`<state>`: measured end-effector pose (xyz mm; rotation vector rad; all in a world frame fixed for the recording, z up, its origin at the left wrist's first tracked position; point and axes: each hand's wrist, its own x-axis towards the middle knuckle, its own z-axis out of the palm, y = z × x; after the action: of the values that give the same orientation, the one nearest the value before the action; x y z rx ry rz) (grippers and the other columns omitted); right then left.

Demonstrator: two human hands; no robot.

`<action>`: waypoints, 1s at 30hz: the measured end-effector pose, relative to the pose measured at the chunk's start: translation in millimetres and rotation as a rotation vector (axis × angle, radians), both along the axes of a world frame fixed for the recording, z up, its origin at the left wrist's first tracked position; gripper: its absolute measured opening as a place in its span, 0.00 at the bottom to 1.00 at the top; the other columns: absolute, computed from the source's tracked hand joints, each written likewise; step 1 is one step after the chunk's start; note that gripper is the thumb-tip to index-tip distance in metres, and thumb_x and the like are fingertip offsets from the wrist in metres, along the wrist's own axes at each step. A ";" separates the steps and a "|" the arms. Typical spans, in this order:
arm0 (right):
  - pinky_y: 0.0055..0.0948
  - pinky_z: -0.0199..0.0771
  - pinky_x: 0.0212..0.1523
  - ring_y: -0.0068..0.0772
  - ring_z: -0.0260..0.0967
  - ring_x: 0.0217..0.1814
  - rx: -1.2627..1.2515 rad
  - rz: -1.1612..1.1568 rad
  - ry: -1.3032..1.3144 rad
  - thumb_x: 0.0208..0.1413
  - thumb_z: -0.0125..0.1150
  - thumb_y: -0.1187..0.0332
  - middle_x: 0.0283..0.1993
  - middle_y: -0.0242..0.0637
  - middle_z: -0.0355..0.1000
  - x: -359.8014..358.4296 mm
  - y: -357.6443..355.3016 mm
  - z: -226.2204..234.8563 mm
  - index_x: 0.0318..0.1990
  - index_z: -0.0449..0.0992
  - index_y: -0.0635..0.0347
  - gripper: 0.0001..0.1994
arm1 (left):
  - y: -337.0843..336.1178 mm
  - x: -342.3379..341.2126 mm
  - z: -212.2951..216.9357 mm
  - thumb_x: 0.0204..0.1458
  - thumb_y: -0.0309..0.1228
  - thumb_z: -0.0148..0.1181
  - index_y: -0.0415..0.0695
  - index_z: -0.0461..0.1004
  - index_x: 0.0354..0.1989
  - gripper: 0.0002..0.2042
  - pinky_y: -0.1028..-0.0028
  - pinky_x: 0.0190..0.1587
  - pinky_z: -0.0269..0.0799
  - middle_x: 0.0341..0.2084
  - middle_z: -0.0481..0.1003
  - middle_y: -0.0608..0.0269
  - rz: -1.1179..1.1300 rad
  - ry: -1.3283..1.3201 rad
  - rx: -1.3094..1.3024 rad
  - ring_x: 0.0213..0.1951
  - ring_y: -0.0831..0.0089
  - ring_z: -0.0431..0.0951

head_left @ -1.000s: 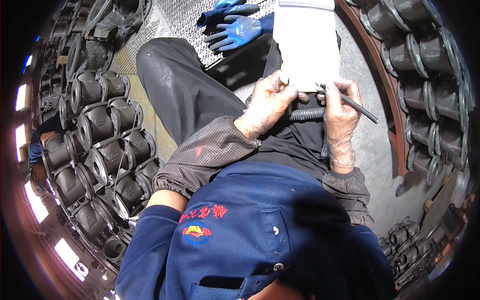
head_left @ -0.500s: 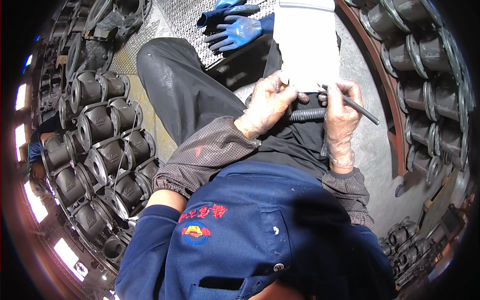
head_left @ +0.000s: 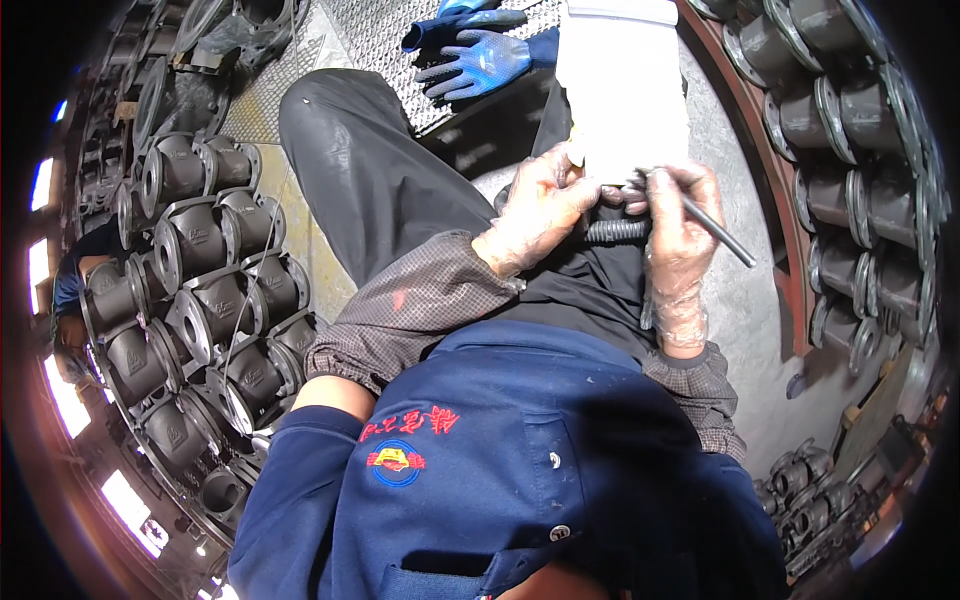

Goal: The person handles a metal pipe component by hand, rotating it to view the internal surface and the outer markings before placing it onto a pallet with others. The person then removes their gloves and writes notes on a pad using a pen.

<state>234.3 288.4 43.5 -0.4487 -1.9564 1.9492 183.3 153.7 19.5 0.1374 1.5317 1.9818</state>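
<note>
A bright, overexposed white paper pad (head_left: 625, 95) lies over my lap, its top flap folded at the far end. My left hand (head_left: 535, 218), in a clear plastic glove, is closed on the pad's near left corner. In my right hand (head_left: 682, 228), also gloved in clear plastic, a dark pen (head_left: 724, 238) is gripped with its back end pointing lower right. The pen's tip is at the near right edge of the paper, partly hidden by my fingers. Between my hands runs a short piece of dark ribbed hose (head_left: 615, 231).
Blue work gloves (head_left: 485, 66) rest on a metal mesh surface (head_left: 395, 40) ahead. Stacked grey flanged valve bodies (head_left: 215, 300) stand at left, with more castings (head_left: 840, 120) at right behind a red-brown steel rail (head_left: 765, 150). Part of another person (head_left: 72, 290) shows at far left.
The pad and gloves sit slightly farther right in the picture. My right-hand fingers and the pen have shifted slightly, and both hands keep their hold.
</note>
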 end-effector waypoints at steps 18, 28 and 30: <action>0.26 0.69 0.25 0.29 0.69 0.23 0.424 0.092 0.020 0.46 0.59 0.76 0.22 0.36 0.70 -5.0 -6.2 -6.9 0.28 0.69 0.64 0.04 | -1.0 5.2 -10.2 0.53 0.25 0.50 0.38 0.66 0.50 0.15 0.85 0.28 0.60 0.26 0.66 0.73 0.050 0.080 0.082 0.25 0.87 0.62; 0.23 0.68 0.29 0.22 0.68 0.27 0.480 0.134 -0.021 0.48 0.59 0.75 0.25 0.34 0.71 -5.3 -7.4 -3.7 0.29 0.70 0.64 0.04 | -2.1 5.4 -9.8 0.53 0.25 0.50 0.37 0.65 0.51 0.16 0.86 0.30 0.61 0.30 0.67 0.72 0.049 0.109 0.060 0.26 0.88 0.61; 0.23 0.68 0.29 0.22 0.68 0.27 0.477 0.135 -0.026 0.48 0.59 0.75 0.25 0.34 0.71 -5.3 -7.5 -3.3 0.29 0.70 0.64 0.04 | -1.5 5.2 -10.5 0.53 0.25 0.50 0.37 0.65 0.51 0.16 0.86 0.30 0.61 0.30 0.67 0.71 0.053 0.113 0.061 0.26 0.88 0.61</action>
<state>229.0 280.9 40.2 -0.2174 -2.4225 1.4730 188.5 152.2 9.0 0.2393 1.5601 2.0950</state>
